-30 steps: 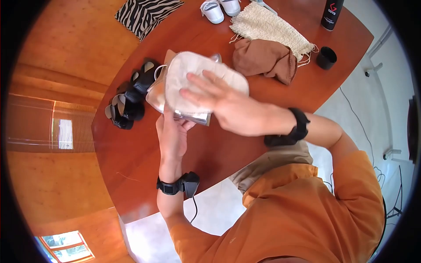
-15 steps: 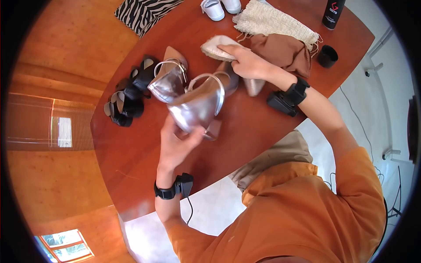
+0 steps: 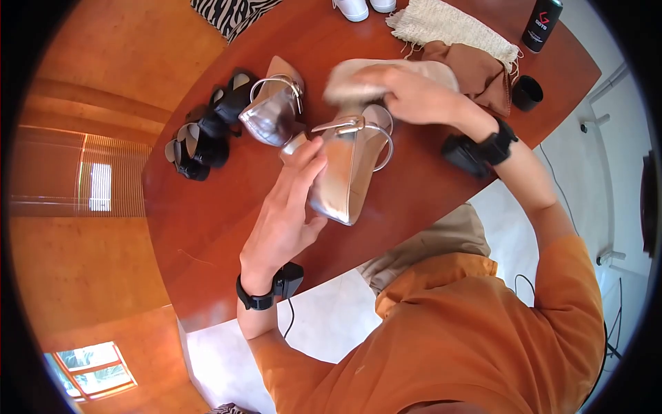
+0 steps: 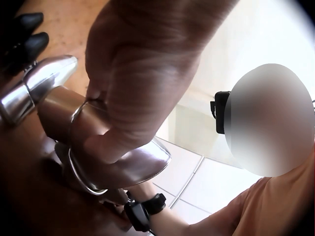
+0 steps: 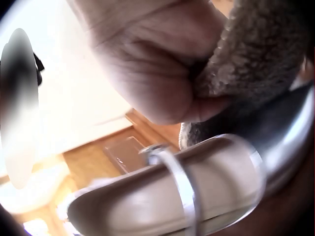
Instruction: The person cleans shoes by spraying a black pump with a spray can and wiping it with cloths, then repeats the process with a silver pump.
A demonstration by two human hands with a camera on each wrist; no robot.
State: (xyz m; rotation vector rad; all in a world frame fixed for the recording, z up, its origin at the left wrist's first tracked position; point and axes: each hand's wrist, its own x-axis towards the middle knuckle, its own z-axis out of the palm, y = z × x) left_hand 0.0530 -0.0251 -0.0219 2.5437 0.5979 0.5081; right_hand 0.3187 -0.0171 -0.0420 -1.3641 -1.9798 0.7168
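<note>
My left hand [image 3: 286, 207] grips a silver heeled shoe [image 3: 338, 179] with an ankle strap, tilted above the table. In the left wrist view, the thumb presses the shoe's shiny side [image 4: 133, 164], and its block heel points left. A beige fleecy cloth [image 5: 261, 49] is pinched in my right hand [image 3: 420, 96], the thumb curled beneath its edge. The cloth is blurred at the shoe's far end in the head view. A second silver shoe [image 3: 269, 117] stands on the table, left of the held one.
Black shoes [image 3: 200, 148] line the table's left side. White shoes [image 3: 353, 8] are at the far edge. A cream woven cloth [image 3: 452, 31] and a brown cloth [image 3: 476, 76] lie at the back right, near a black spray can [image 3: 542, 26] and its black cap [image 3: 527, 93].
The fleecy cloth, earlier spread over the shoe under my right hand, moved off right and is now at the shoe's far end. My left hand has turned the shoe over.
</note>
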